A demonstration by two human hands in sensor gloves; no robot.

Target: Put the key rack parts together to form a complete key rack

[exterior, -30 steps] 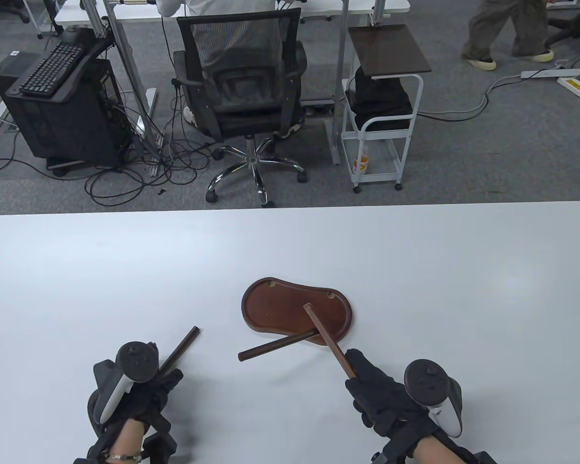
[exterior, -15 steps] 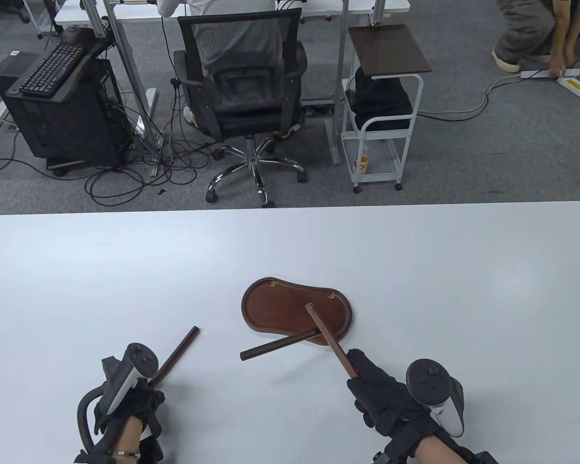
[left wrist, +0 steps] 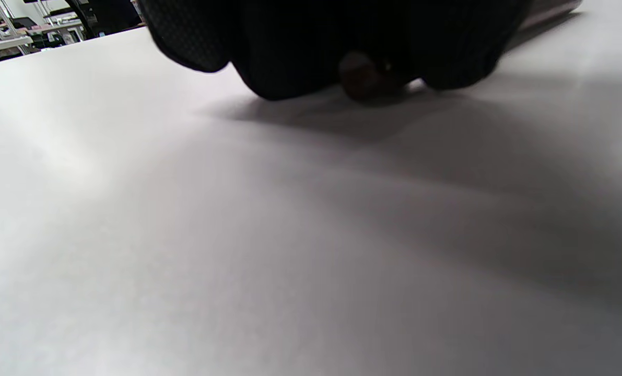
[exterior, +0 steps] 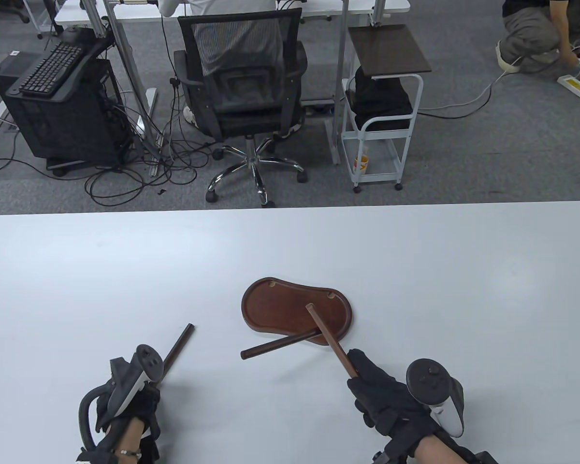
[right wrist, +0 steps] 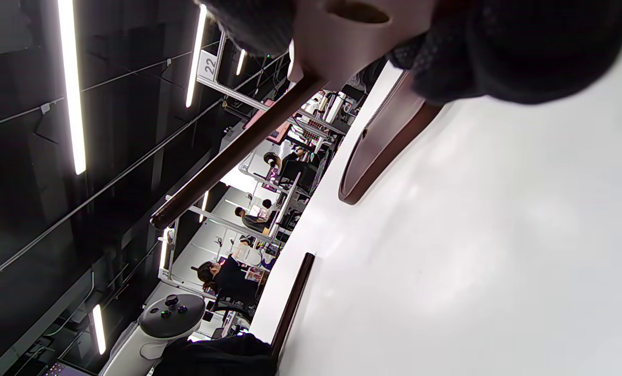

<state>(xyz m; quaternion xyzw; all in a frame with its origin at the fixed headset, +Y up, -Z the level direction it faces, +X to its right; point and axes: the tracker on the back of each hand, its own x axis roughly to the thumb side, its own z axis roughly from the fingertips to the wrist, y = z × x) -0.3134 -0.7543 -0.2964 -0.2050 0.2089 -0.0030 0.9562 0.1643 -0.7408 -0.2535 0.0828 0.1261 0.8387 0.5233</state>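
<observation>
A brown kidney-shaped wooden base point(exterior: 280, 302) lies flat at the table's front middle; it also shows in the right wrist view point(right wrist: 378, 151). My right hand point(exterior: 365, 374) grips the near end of a dark wooden rod point(exterior: 329, 338) that slants up over the base. A second rod point(exterior: 278, 344) runs left from it, off the base's front rim. My left hand point(exterior: 150, 386) grips the near end of a third rod point(exterior: 180, 344), which points away to the right. In the left wrist view the gloved fingers point(left wrist: 311, 47) close over that rod's end point(left wrist: 360, 78), just above the table.
The white table point(exterior: 415, 270) stretches far behind and to both sides. In the right wrist view the third rod point(right wrist: 292, 300) and the left tracker point(right wrist: 169, 316) lie across the table. Beyond the far edge stand an office chair point(exterior: 244, 87) and a small cart point(exterior: 382, 111).
My left hand has rolled over and drawn slightly back and right, and its rod has shifted a little with it. My right hand and its rod have stayed put.
</observation>
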